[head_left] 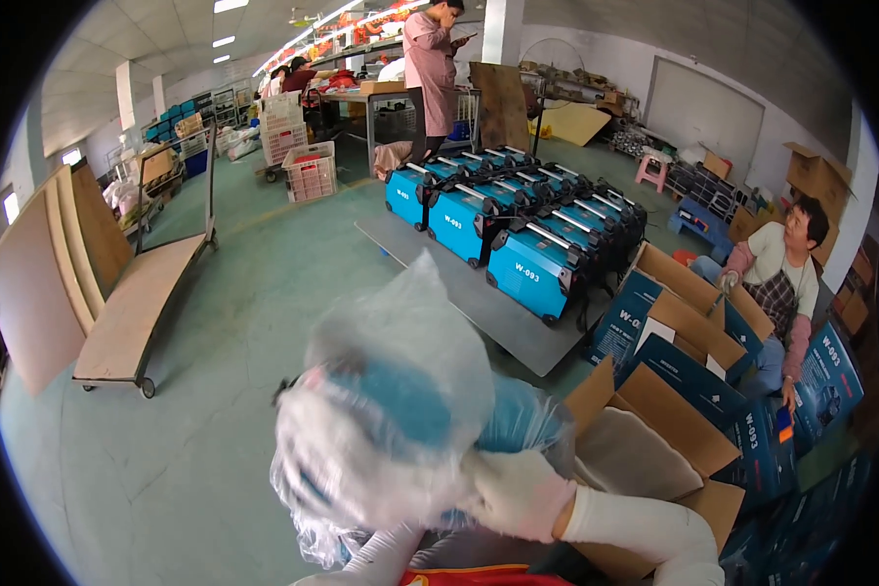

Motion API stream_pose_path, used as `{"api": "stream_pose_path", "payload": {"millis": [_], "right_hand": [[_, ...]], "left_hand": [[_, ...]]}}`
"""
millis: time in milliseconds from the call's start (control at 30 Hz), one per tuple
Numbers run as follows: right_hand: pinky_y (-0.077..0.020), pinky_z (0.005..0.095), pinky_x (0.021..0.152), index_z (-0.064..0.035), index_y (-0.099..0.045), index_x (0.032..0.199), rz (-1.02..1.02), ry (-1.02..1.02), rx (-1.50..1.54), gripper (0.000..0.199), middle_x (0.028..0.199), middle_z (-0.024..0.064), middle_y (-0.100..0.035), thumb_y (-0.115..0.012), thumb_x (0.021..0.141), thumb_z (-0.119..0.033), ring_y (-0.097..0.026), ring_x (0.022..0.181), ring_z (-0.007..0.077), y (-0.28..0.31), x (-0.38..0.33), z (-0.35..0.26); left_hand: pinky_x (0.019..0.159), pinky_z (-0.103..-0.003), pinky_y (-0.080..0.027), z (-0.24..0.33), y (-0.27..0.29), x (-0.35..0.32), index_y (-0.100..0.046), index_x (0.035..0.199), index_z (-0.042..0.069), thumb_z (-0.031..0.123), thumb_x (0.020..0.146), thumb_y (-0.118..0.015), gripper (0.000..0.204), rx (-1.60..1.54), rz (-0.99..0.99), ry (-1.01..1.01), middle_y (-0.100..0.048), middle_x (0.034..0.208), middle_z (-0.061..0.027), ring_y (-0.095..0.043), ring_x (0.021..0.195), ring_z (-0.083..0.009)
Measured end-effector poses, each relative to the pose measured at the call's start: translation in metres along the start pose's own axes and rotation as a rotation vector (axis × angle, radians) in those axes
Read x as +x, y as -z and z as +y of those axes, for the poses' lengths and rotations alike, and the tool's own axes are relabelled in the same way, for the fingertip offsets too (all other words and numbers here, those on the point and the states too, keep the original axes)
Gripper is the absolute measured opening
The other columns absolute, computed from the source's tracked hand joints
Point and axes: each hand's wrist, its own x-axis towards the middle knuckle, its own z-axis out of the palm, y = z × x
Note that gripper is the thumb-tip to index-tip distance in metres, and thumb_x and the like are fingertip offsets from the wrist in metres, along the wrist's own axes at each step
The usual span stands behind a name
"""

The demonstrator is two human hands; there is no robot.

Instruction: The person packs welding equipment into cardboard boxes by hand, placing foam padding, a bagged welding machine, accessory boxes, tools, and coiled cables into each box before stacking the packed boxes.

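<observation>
Gripping a clear plastic bag (400, 391) wrapped over a blue machine, the gloved right hand (513, 493) clenches its lower edge; the left hand is hidden beneath, fingers impossible to tell. At three o'clock gapes an open carton (654, 439); blue machines (518, 220) line a grey board at one o'clock.

Right hand: white-gloved right hand (513, 493) grips a blurred clear plastic bag (400, 391) wrapped around a blue machine (430, 415).
Left hand: only a white sleeve (381, 557) shows at the lower edge; the hand itself is hidden behind the bag.
Beside it: an open cardboard box (654, 439) with its flaps spread.
Floor: rows of blue machines (518, 220) on a grey board (479, 303); an empty wooden cart (137, 303) at left.
People: a seated person (786, 283) among boxes; another person (435, 63) standing beyond.
</observation>
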Motion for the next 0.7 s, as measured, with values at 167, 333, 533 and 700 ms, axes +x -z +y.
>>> {"api": "stream_pose_path", "payload": {"millis": [167,333,533,700], "right_hand": [[-0.0411,0.0333,0.045,-0.0136,-0.062,0.090,0.272,0.352,-0.357,0.014,0.067,0.0033,-0.052,-0.063,0.079,-0.022,-0.053,0.052,0.0184,0.014,-0.030,-0.045],[-0.0395,0.0321,0.040,-0.0146,-0.063,0.085,0.568,0.281,-0.403,0.012,0.065,0.0037,-0.052,-0.058,0.079,-0.023,-0.056,0.053,0.0164,0.050,-0.041,-0.076],[-0.0474,0.0381,0.048,-0.0106,-0.061,0.084,0.611,0.094,-0.618,0.017,0.072,0.0085,-0.063,-0.065,0.073,-0.023,-0.065,0.062,0.0240,0.153,-0.118,-0.062],[-0.0500,0.0382,0.052,-0.0092,-0.061,0.085,0.576,-0.074,-1.053,0.023,0.074,0.0084,-0.065,-0.069,0.070,-0.024,-0.067,0.065,0.0252,0.191,-0.173,-0.058]], "left_hand": [[0.090,-0.039,-0.053,0.001,-0.007,-0.037,-0.054,0.123,-0.003,0.014,0.101,-0.043,0.031,0.218,-0.020,0.223,-0.061,0.122,-0.0171,-0.062,0.109,-0.0296],[0.090,-0.039,-0.053,0.014,0.010,-0.127,-0.054,0.123,-0.003,0.014,0.100,-0.043,0.030,0.517,0.055,0.620,-0.062,0.121,-0.0171,-0.062,0.108,-0.0294],[0.089,-0.039,-0.054,-0.001,-0.002,-0.159,-0.054,0.123,-0.004,0.013,0.100,-0.043,0.030,0.707,-0.038,0.875,-0.062,0.120,-0.0171,-0.062,0.108,-0.0291],[0.089,-0.038,-0.054,-0.020,-0.011,-0.157,-0.054,0.123,-0.004,0.012,0.100,-0.044,0.030,0.764,-0.133,0.974,-0.062,0.119,-0.0171,-0.063,0.107,-0.0289]]}}
